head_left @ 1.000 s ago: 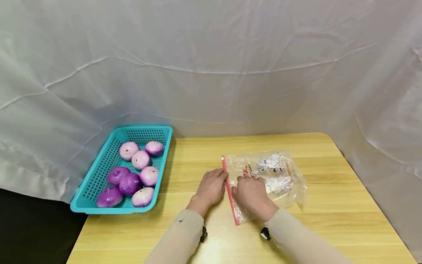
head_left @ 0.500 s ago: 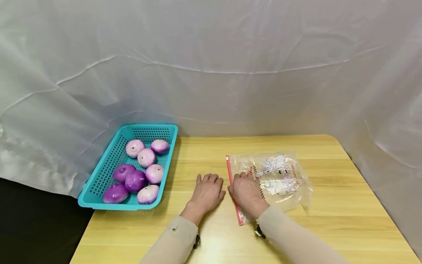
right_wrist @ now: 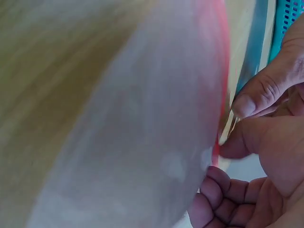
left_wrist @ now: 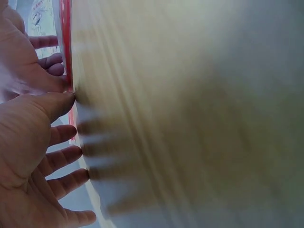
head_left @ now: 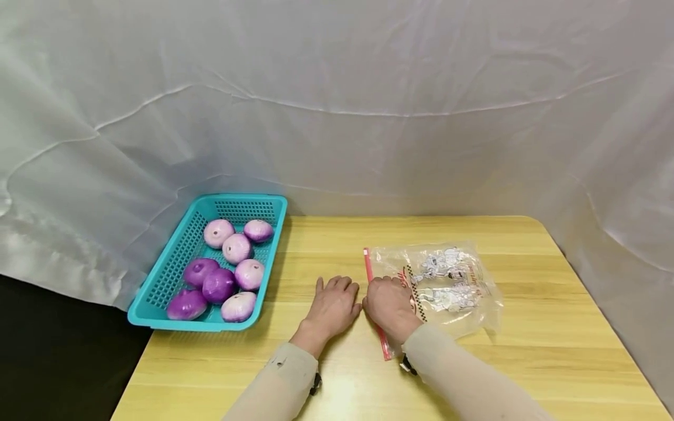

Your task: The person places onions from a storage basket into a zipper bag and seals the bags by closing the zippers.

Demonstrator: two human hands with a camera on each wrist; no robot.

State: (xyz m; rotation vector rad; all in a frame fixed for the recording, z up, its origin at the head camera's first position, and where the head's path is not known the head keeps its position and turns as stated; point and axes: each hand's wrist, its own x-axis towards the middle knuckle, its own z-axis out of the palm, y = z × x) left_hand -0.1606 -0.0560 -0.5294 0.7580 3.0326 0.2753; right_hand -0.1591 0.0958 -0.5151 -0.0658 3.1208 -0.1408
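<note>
A clear plastic zip bag with a red zip strip lies flat on the wooden table, printed with line-drawn figures and red lettering. At the strip, my right hand pinches the bag's edge, its thumb on the strip and its fingers curled. My left hand is palm down just left of the strip, fingers spread on the tabletop. In the left wrist view, its thumb points toward the red strip, near the right hand. Part of the strip is hidden under the right hand.
On the left, a turquoise plastic basket holds several purple and pale onions. The wooden table has its far edge against a grey-white cloth. A black area lies beyond the table's left side.
The left hand has come off the red strip and spread its fingers on the table. The right hand has shifted left across the bag to the strip.
</note>
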